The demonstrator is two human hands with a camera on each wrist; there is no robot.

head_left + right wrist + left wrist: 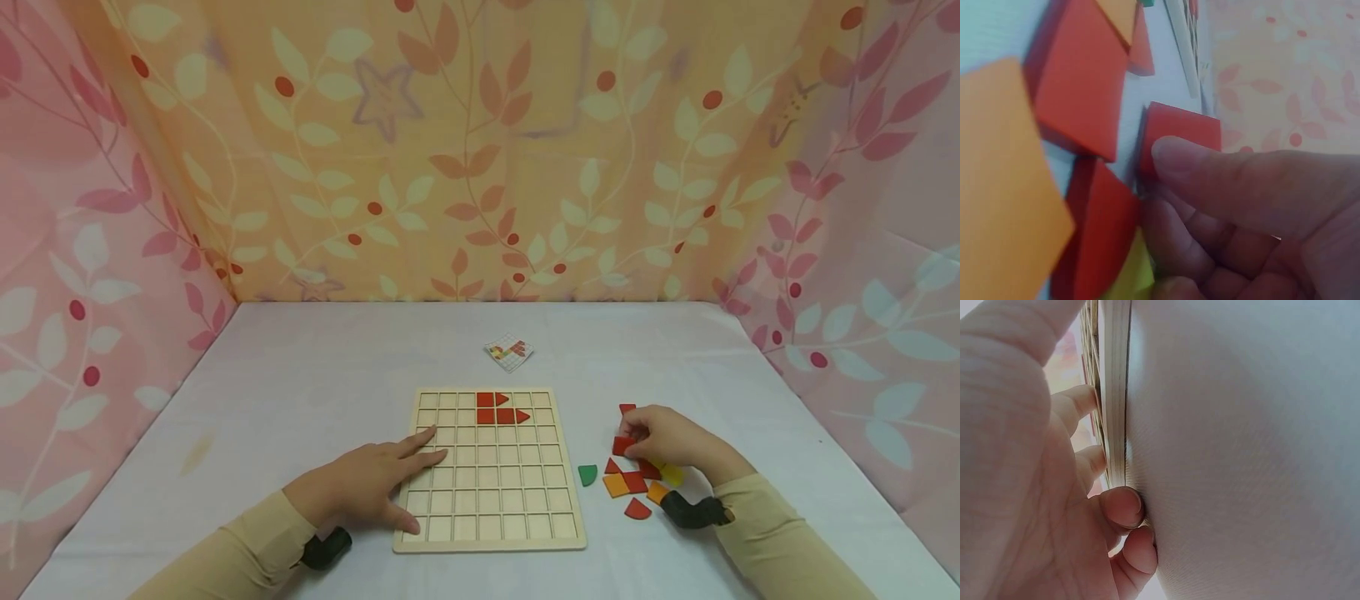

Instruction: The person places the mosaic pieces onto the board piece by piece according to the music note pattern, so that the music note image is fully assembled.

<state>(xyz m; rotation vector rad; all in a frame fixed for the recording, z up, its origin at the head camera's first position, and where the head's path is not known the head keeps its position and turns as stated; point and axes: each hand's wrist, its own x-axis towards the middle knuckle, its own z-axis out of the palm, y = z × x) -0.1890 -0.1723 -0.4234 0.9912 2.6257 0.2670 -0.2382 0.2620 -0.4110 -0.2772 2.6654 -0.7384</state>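
A wooden grid board (489,546) lies flat, with red squares (496,416) and red triangles (502,399) set in its top two rows. My left hand (367,479) rests spread over the board's left edge, thumb and two fingers on the grid. In the left wrist view its other fingertips (1124,506) bend against the board's side. To the right of the board, my right hand (667,437) pinches a red square block (1188,128), thumb on its face and the other fingers curled beneath. The same block (622,447) shows beside the loose pieces in the head view.
Around the right hand lie loose pieces: an orange square (616,485), a red quarter circle (637,509), a yellow piece (672,476) and several more. A green piece (588,475) sits nearer the board. A small pattern card (510,353) lies behind the board.
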